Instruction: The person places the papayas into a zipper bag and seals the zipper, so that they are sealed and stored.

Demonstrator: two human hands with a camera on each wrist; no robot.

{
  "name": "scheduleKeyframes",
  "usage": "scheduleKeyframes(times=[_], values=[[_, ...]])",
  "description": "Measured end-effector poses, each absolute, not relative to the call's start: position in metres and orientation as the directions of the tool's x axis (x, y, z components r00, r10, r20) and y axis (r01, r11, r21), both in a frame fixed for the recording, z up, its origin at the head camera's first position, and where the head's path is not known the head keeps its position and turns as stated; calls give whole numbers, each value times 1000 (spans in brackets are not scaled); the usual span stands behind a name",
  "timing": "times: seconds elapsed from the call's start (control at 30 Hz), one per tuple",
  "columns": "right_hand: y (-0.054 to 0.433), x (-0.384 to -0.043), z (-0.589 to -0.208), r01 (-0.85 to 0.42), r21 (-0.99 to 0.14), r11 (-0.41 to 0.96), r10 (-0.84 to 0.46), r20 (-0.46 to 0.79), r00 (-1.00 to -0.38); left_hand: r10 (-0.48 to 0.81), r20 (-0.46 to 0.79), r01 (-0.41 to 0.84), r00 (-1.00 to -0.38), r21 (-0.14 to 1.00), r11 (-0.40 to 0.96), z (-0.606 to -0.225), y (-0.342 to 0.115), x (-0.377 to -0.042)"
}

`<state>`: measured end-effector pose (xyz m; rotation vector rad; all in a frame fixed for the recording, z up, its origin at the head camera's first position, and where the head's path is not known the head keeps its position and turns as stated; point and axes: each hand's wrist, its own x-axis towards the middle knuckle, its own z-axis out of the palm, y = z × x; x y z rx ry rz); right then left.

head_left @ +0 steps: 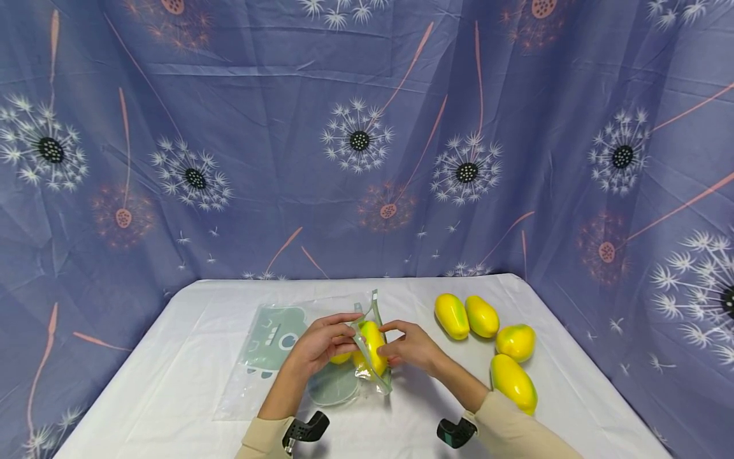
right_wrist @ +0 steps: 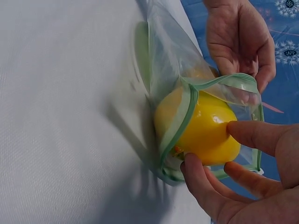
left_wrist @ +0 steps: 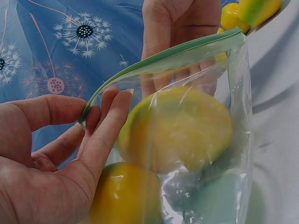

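A clear zip bag with a green cartoon print lies over the cloth, its green-rimmed mouth held up and spread apart. My left hand pinches the rim between thumb and fingers, as the left wrist view shows. At the mouth, my right hand holds a glossy yellow mango, fingertips against its near end. Most of that mango sits inside the opening. Behind it in the bag is another yellow mango, partly covered by my left hand in the head view.
Several yellow-green mangoes stand to the right: two side by side at the back, one farther right, and one close by my right sleeve. A white cloth covers the table. Blue dandelion-patterned curtains hang behind and at the sides.
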<state>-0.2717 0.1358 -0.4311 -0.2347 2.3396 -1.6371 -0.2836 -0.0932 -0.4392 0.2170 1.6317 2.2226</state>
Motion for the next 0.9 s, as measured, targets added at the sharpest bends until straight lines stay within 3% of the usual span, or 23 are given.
scheduleKeyframes(times=[0.9], values=[[125, -272, -435, 41, -965, 259, -349, -133, -928, 400, -94, -208, -912, 945, -252, -439, -94, -283]])
